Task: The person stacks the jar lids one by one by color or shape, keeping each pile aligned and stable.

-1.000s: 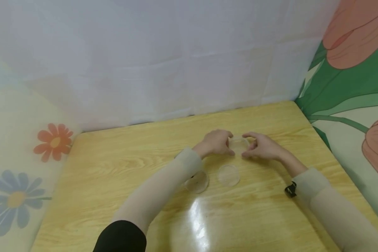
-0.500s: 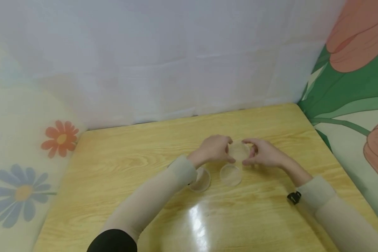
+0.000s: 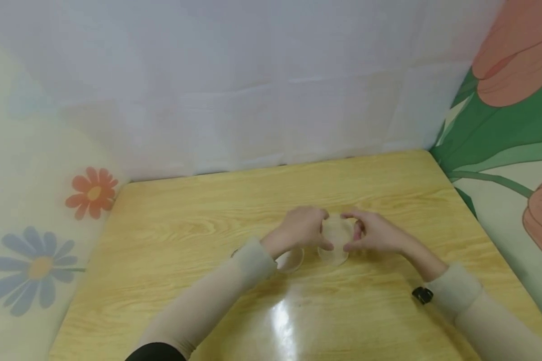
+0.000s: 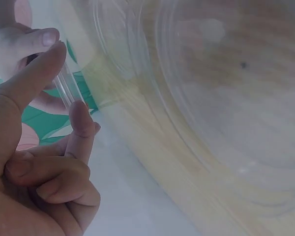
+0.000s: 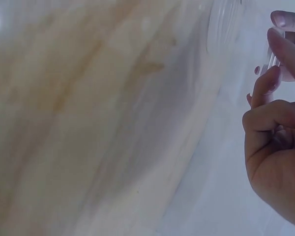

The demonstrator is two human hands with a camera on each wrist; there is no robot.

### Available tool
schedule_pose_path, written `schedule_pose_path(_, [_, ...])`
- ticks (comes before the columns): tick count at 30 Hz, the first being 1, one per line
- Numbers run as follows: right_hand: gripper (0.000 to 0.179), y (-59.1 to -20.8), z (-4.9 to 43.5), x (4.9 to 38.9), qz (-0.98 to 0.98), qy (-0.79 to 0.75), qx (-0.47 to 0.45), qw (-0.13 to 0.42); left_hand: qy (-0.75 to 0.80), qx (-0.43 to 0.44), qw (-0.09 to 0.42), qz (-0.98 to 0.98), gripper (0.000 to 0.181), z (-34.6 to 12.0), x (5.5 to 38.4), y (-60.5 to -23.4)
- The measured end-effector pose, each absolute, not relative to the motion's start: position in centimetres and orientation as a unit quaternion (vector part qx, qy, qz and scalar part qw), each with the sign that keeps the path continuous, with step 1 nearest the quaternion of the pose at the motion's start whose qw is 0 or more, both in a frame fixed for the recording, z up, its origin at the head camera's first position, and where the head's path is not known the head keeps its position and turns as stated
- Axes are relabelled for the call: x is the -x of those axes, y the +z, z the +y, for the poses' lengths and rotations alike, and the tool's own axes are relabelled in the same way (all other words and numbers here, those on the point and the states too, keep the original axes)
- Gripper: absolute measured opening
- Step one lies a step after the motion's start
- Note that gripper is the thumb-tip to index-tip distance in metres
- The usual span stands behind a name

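A clear, round, shallow petri dish (image 3: 336, 230) is pinched at opposite edges by both hands, above the table. My left hand (image 3: 300, 229) grips its left rim and my right hand (image 3: 374, 233) its right rim, thumbs nearer me. In the left wrist view the held petri dish (image 4: 68, 87) appears edge-on between the fingertips. A second clear dish (image 3: 333, 258) lies on the table just below the held one, partly overlapped by it. Left of that is a third clear dish (image 3: 291, 260), partly hidden by the left hand and sleeve.
The wood-patterned table (image 3: 171, 225) runs back to a white cloth wall (image 3: 235, 100). A thin curved edge (image 3: 235, 253) peeks out beyond the left sleeve, mostly hidden. A black wrist device (image 3: 422, 295) sits at the right cuff. Flower-printed cloth (image 3: 501, 150) borders the right side.
Both hands have brought the held dish toward me, from behind the second dish to partly over it. The grip looks the same. The head view has shifted slightly.
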State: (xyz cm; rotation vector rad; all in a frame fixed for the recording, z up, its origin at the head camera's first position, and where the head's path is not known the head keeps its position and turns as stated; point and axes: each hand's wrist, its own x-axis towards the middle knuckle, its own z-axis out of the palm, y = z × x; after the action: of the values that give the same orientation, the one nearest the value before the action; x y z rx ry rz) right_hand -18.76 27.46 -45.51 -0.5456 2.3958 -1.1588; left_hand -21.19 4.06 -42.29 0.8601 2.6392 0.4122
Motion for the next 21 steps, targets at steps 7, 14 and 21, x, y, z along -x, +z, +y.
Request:
schedule_pose_path(7, [0.086,-46.7,26.9,17.7,0.854,-0.42,0.213,0.22,0.137,-0.286,0.171,0.933,0.057,3.6,19.6,-42.9])
schedule_pose_path(14, [0.084,-47.5,26.5,17.0,0.854,-0.419,0.212,0.225,0.129,-0.29,0.171,0.933,0.044,3.4,18.5,-44.1])
schedule_pose_path(21, [0.081,-47.8,26.2,16.7,0.867,-0.394,0.216,0.217,0.079,-0.304,0.145,0.938,0.048,3.7,18.2,-45.1])
